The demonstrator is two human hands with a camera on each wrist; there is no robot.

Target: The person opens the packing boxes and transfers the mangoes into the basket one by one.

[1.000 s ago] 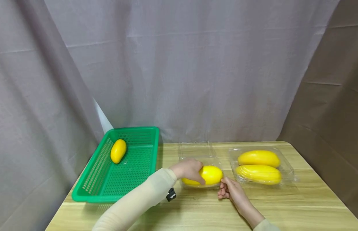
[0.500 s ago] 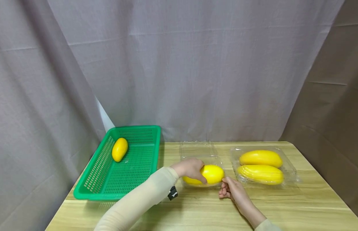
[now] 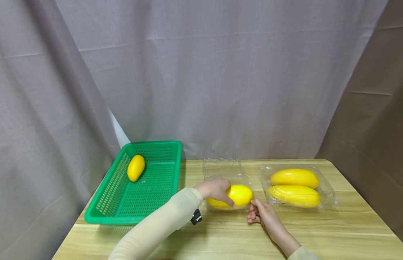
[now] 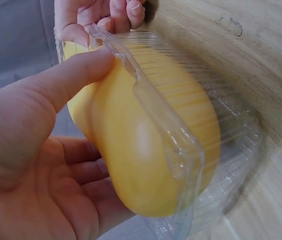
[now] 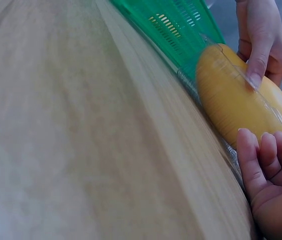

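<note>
A yellow mango [image 3: 241, 195] lies in a clear plastic box [image 4: 168, 127] whose lid [image 3: 222, 167] is laid back toward the curtain. My left hand [image 3: 216, 189] grips the mango from above, with the thumb on the near side and the fingers on the far side. At the box's right end, my right hand [image 3: 265, 218] pinches the thin rim between thumb and index finger. Its other fingers [image 5: 268, 155] curl loosely beside the box. Part of the mango is hidden under my left hand.
To the right, another clear box [image 3: 326, 184] contains two mangoes [image 3: 294, 178]. A green perforated basket [image 3: 178, 169] stands at the left with one mango [image 3: 135, 168] inside. Grey curtain [image 3: 201, 79] hangs behind the wooden table [image 3: 234, 242].
The scene has shifted slightly to the right in the head view. Both hands keep the same hold on the mango and the box rim.
</note>
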